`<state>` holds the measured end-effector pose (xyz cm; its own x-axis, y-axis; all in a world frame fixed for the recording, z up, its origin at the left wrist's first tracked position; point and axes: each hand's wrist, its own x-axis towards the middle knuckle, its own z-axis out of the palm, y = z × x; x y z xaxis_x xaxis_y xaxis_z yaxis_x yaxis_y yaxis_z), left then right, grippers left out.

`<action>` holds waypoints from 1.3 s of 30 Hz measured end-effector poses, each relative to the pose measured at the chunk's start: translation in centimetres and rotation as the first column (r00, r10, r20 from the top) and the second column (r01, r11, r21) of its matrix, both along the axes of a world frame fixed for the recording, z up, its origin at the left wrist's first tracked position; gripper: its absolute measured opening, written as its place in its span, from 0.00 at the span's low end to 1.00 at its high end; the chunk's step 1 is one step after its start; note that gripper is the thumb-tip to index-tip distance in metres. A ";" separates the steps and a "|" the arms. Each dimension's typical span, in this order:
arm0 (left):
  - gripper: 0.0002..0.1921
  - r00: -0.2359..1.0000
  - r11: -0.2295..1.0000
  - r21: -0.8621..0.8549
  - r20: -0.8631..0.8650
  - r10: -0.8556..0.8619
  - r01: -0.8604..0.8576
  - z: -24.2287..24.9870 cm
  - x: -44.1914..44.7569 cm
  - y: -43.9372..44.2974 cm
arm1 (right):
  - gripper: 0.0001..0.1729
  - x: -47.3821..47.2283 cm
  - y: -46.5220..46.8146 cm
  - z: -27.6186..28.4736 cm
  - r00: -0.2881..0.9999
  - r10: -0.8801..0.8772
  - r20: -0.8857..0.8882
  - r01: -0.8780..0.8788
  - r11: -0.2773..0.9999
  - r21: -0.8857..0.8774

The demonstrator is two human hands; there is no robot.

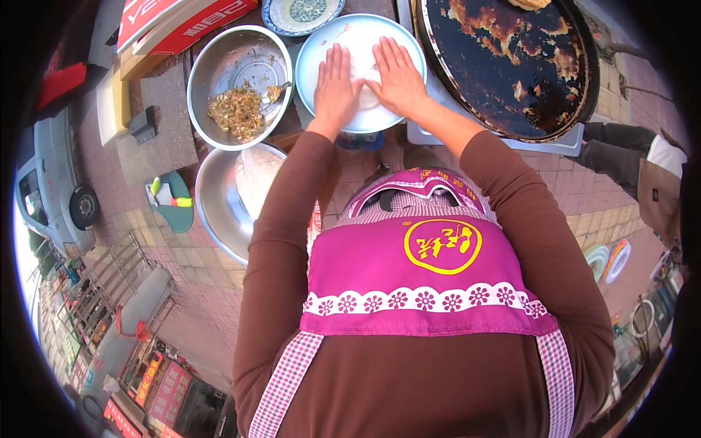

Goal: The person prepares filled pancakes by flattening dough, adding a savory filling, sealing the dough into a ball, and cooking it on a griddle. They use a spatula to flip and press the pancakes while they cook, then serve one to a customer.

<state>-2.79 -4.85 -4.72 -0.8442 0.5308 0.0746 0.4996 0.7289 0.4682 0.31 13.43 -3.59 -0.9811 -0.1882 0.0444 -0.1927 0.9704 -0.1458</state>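
Observation:
Both my hands lie flat, palms down, over a pale round plate or tray (pixel 312 65) with a light blue rim. My left hand (pixel 337 85) and my right hand (pixel 398 76) touch whitish dough (pixel 364 65), which shows between them; their thumbs nearly meet. Left of the plate stands a steel bowl (pixel 205 60) with chopped filling (pixel 236 112) and a spoon (pixel 279 92). Below it, another steel bowl (pixel 213 191) holds a pale mass in a clear plastic bag (pixel 257 175). To the right sits a round, dark griddle (pixel 482 71) with browned residue and part of a flatbread (pixel 529 4) at its far edge.
A patterned bowl with liquid (pixel 301 11) stands beyond the plate. Red and white boxes (pixel 191 24) are at the far left of the table (pixel 164 109). Another person (pixel 630 159) is at the right, beyond the griddle. A van (pixel 52 186) stands at the left.

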 end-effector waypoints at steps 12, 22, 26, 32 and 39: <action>0.37 0.901 0.792 0.551 0.434 -0.002 -0.264 0.5 1.7 -1.1 | 0.44 -1.4 -0.8 1.1 0.984 0.170 -0.052 -0.175 0.976 -0.128; 0.37 0.923 0.809 0.524 0.381 0.058 -0.267 1.8 3.2 -2.5 | 0.41 -2.8 -2.4 0.6 0.913 0.406 -0.044 -0.408 0.911 -0.067; 0.39 0.965 0.893 0.413 0.250 0.079 -0.180 3.6 3.5 -2.4 | 0.40 -1.6 -5.0 0.9 0.898 0.439 0.005 -0.433 0.887 -0.159; 0.39 0.994 0.983 0.177 0.106 0.037 -0.056 4.3 2.7 -2.5 | 0.42 -2.3 -2.8 0.4 0.885 0.466 -0.006 -0.458 0.868 -0.190; 0.41 0.992 0.991 -0.082 0.065 -0.105 0.110 1.9 -1.5 -1.5 | 0.43 -4.7 0.0 0.3 0.919 0.393 -0.039 -0.393 0.904 -0.168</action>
<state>-4.33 -6.36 -2.82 -0.7836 0.6208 -0.0244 0.5498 0.7112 0.4381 -4.41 13.46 -3.32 -0.8288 -0.5479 0.1135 -0.5543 0.7766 -0.2994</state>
